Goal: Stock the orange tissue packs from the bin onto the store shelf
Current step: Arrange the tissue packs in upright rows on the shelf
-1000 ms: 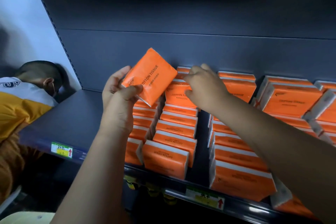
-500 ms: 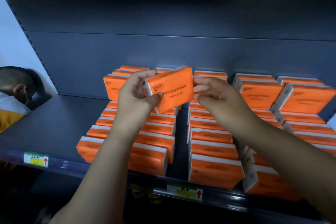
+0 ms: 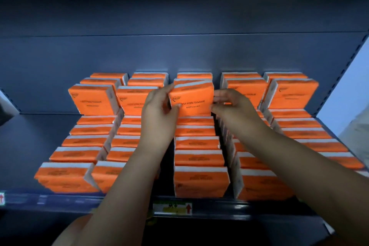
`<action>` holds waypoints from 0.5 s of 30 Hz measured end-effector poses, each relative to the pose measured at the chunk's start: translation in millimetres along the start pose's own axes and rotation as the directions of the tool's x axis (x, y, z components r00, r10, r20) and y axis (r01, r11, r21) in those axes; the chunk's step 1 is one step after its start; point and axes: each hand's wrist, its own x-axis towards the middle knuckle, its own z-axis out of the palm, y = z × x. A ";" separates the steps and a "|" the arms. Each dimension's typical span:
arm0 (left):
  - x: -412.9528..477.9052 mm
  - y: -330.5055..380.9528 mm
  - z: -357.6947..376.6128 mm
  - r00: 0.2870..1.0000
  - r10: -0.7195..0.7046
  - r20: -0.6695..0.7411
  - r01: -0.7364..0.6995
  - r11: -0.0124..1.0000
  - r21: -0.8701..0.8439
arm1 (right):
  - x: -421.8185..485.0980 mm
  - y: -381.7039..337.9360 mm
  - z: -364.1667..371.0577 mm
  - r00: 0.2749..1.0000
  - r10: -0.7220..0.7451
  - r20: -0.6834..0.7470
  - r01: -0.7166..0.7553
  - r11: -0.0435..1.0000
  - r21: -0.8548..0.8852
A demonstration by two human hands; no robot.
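An orange tissue pack (image 3: 192, 99) marked COTTON TISSUE stands upright on the second layer in the middle column, near the back of the dark shelf (image 3: 30, 138). My left hand (image 3: 159, 114) grips its left edge, thumb across the front. My right hand (image 3: 233, 108) touches its right edge with fingertips and thumb. Several rows of the same orange packs (image 3: 198, 180) fill the shelf from front to back. The bin is out of view.
The shelf's dark back panel (image 3: 179, 52) rises behind the packs. Bare shelf floor lies to the left of the stacks. A price label (image 3: 172, 208) sits on the front rail. A pale wall (image 3: 347, 94) shows at the right.
The pack went from tilted in my left hand at the left to upright in the middle column, both hands now on it. The view swung right; the person at left is gone.
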 end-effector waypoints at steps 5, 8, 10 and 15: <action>-0.6 0.5 18.8 0.980 -0.172 0.099 0.180 0.980 -0.080 | 1.0 -2.3 -3.5 0.999 0.041 0.033 -0.040 0.999 -0.033; -0.3 2.9 21.9 0.973 -0.211 0.096 0.217 0.974 -0.065 | 1.3 -3.6 -3.0 0.995 0.077 0.059 -0.074 0.996 -0.053; -0.2 5.6 22.5 0.970 -0.225 0.093 0.231 0.971 -0.066 | 1.5 -3.2 -1.8 0.993 0.096 0.074 -0.091 0.993 -0.073; -4.3 11.8 23.7 0.979 -0.175 0.106 0.175 0.984 0.009 | 0.9 -4.6 0.7 0.989 0.127 0.078 -0.118 0.987 -0.106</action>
